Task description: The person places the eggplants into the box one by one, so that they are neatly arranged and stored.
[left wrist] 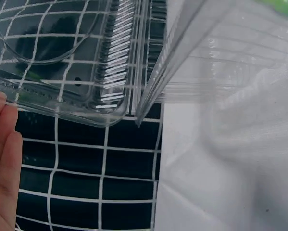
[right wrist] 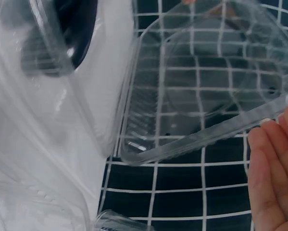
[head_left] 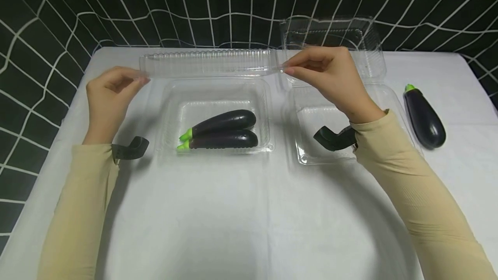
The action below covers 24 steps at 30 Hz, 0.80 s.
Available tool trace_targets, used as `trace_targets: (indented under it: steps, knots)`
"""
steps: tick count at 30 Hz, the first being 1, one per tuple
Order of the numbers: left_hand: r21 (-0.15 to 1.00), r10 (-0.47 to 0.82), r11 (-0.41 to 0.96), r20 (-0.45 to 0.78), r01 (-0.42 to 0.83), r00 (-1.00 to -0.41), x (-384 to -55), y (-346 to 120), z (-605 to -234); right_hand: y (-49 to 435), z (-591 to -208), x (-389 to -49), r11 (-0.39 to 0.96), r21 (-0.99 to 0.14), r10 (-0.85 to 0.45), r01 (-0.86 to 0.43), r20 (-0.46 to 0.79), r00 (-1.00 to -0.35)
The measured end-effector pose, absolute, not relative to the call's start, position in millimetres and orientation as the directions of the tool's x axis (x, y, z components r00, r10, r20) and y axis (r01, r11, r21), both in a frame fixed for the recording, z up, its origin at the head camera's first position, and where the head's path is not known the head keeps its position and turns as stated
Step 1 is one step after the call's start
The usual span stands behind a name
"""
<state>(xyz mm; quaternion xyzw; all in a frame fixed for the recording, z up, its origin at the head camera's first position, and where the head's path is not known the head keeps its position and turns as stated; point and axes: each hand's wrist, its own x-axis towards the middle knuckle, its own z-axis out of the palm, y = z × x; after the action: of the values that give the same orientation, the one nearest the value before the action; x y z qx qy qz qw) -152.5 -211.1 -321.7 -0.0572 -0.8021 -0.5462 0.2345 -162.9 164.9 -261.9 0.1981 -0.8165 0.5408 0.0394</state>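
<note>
Two dark purple eggplants (head_left: 227, 123) with bright green stem ends lie side by side in a clear plastic clamshell box (head_left: 170, 107) in the head view. Its hinged lid (head_left: 210, 65) stands raised at the back. My left hand (head_left: 111, 92) pinches the lid's left corner between thumb and fingers. At the opposite corner, my right hand (head_left: 330, 74) pinches the lid's edge. Both wrist views show fingers (left wrist: 6, 163) along the rim of the see-through lid (right wrist: 206, 72); the thumbs are out of sight there.
Right of the box stands a second clear clamshell (head_left: 307, 152), its lid (head_left: 334, 42) tilted back against the netting. A third eggplant (head_left: 426, 118) lies on the white tablecloth (head_left: 218, 211) at the far right. White-lined dark netting (head_left: 241, 7) borders the table's back and left.
</note>
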Motion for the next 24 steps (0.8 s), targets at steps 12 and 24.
trace_targets:
  steps: [12,24]
  knots:
    - [0.815,-0.12,0.445,0.464,0.37,-0.878,-139.1,-211.2,-325.1,165.8,-268.6,-138.2,0.222,-0.901,-0.282,-0.372,0.306,-0.909]
    - [0.838,-0.061,0.401,0.429,0.371,-0.901,-119.0,-209.8,-336.4,162.6,-288.2,-122.3,0.209,-0.92,-0.301,-0.332,0.262,-0.917]
